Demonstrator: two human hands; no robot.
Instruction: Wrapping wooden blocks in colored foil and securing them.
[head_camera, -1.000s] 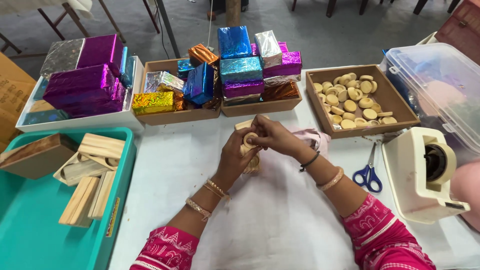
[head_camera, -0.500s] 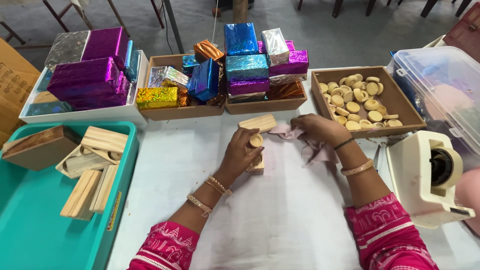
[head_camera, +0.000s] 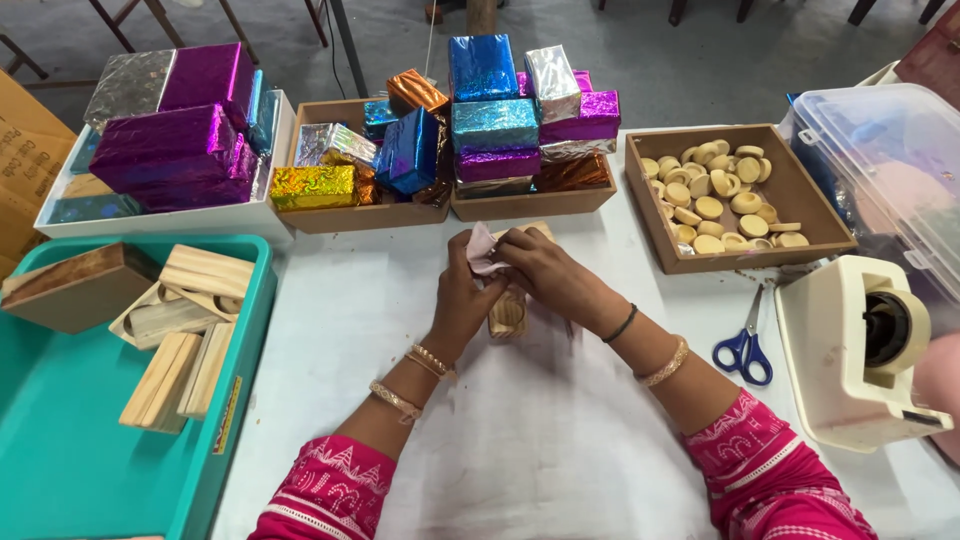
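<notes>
My left hand (head_camera: 462, 300) is clenched round the wooden block (head_camera: 507, 313) at mid-tabletop (head_camera: 330, 330), while my right hand (head_camera: 548, 272) pinches the pink tissue (head_camera: 481, 250) against its top; the block looks stiff, light and not slippery, best taken by its long sides, whereas the tissue looks soft and likely to tear, so I judge it wants a gentle hold at its edge. The tabletop is white and papered, hemmed by 3 trays of foil-wrapped boxes (head_camera: 490, 125), a tray of wooden discs (head_camera: 712, 190), a teal bin (head_camera: 70, 470), scissors (head_camera: 745, 345) and a tape dispenser (head_camera: 860, 345).
</notes>
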